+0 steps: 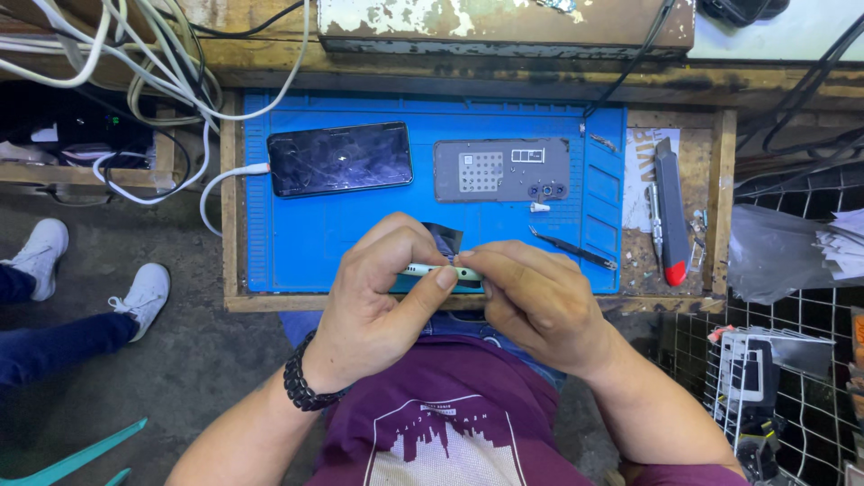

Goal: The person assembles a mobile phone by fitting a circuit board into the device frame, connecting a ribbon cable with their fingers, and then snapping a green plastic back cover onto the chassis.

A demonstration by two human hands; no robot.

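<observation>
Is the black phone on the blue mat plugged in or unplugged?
Plugged in: a white cable runs into the left end of the phone, lying flat on the mat.

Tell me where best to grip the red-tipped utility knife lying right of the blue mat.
Probably take the utility knife by its grey mid-body, fingers across its long sides, coming from above. It lies flat and lengthwise on the wooden tray, red end toward the person, with small parts close beside it, so a side approach looks crowded.

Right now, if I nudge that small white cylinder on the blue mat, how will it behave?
The small white cylinder lies on its side on the blue mat, so it would probably roll. It looks tiny and likely very light, apt to skid or flick away. The mat's raised edge may stop it.
</observation>
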